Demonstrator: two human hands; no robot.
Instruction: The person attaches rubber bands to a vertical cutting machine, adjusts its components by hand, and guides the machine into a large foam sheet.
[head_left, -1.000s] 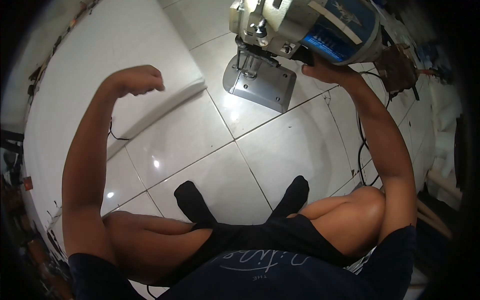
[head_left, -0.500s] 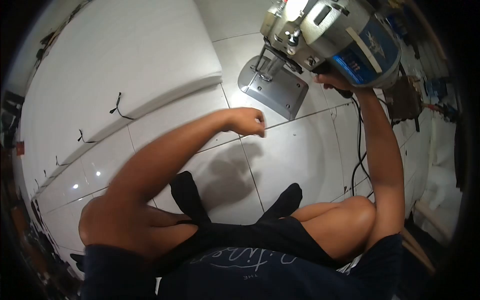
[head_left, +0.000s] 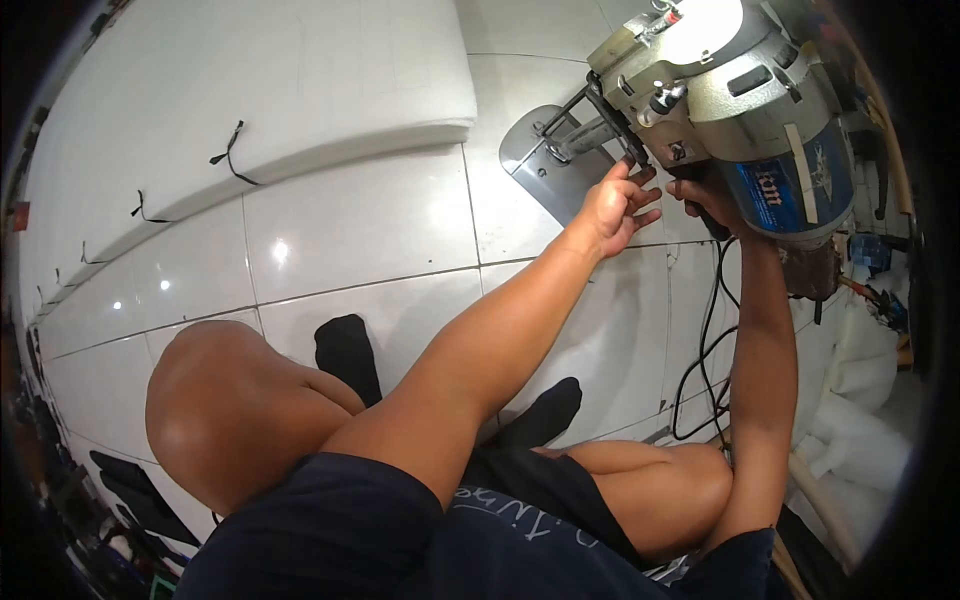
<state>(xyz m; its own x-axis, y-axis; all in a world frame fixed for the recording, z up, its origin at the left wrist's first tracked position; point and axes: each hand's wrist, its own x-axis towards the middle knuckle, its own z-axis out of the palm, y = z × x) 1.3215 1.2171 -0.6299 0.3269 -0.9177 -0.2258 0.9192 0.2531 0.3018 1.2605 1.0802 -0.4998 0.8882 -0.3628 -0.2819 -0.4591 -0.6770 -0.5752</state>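
Note:
A straight-knife cloth cutting machine (head_left: 690,110) stands at the upper right, with a silver head and a blue motor label reading "km". Its flat metal base plate (head_left: 545,180) rests on the floor. My right hand (head_left: 715,200) is wrapped round the black handle below the motor; the motor hides part of it. My left hand (head_left: 622,208) reaches up beside the machine, palm partly up and fingers apart. Its fingertips are at the dark lower end of the front guard (head_left: 622,125); whether they press on it I cannot tell.
A thick white slab-like stack (head_left: 330,80) with black ties along its edge lies at the upper left. Black cable (head_left: 705,345) loops on the tiled floor (head_left: 360,230) below the machine. White plastic-like bundles (head_left: 860,400) lie at the right. My black-socked feet (head_left: 545,410) are below.
My left hand has moved up and right from above the floor to the machine's front guard, its curled fingers spreading. My right hand stays on the handle. The view has shifted, with the machine farther right.

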